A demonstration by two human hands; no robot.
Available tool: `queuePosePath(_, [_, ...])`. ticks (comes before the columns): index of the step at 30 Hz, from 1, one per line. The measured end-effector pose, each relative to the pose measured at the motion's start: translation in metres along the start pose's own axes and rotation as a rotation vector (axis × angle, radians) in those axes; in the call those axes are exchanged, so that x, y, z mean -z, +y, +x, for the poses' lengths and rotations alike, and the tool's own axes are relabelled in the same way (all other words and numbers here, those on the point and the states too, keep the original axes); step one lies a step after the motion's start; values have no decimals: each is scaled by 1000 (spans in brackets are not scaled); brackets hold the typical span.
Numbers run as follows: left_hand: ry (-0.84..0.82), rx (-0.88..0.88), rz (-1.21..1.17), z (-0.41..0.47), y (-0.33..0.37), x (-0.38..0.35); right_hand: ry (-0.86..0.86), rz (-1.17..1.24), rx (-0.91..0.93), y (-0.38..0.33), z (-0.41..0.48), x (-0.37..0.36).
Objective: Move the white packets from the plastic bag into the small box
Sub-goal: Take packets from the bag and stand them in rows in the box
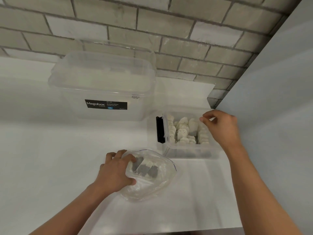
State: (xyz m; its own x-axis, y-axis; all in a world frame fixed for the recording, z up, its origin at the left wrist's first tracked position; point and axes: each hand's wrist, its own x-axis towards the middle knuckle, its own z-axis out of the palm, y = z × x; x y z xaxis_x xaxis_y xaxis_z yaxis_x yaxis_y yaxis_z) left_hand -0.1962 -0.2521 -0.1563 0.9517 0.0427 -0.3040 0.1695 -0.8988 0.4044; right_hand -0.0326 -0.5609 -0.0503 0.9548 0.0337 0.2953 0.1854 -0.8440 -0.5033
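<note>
I see a crinkled clear plastic bag [149,189] and a small box [189,152] of smooth transparent plastic (its clip [160,129] matt black). The white packets [182,131] look like matt paper; the brick wall [169,22] is rough.

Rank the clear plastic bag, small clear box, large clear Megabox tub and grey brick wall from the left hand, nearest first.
1. Clear plastic bag, gripped by the left hand.
2. Small clear box, right, and large clear Megabox tub, behind: too close to call.
3. Grey brick wall, farthest back.
</note>
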Motion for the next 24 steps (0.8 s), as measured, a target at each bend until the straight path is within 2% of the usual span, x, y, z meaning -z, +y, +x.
queuePosePath(2, [1, 0, 5, 0, 0, 0, 72, 165, -13, -23, -30, 8])
queuePosePath(4, [-2, 0, 11, 0, 1, 0, 70, 310, -17, -51, -65, 5])
queuePosePath(6, [1, -3, 9, 0, 0, 0, -39, 435, -10, -77, -99, -8])
queuePosePath(8, [8, -7, 6, -1, -1, 0, -239, 469, 9, -95, -126, -29])
queuePosePath(11, [10, -20, 5, -2, -2, -1, -498, 255, 52, -97, -149, -69])
queuePosePath(13, [5, -20, -4, -3, -3, -1, -536, -47, 92, -90, -154, -93])
queuePosePath(15, [-6, -17, -9, -3, -4, -1, -512, -238, 65, -86, -155, -107])
queuePosePath(21, [-18, -29, -6, -2, -3, 1, -491, -296, -20, -89, -152, -119])
queuePosePath(24, [-14, -31, -7, -2, -3, 1, -505, -215, -61, -91, -152, -119])
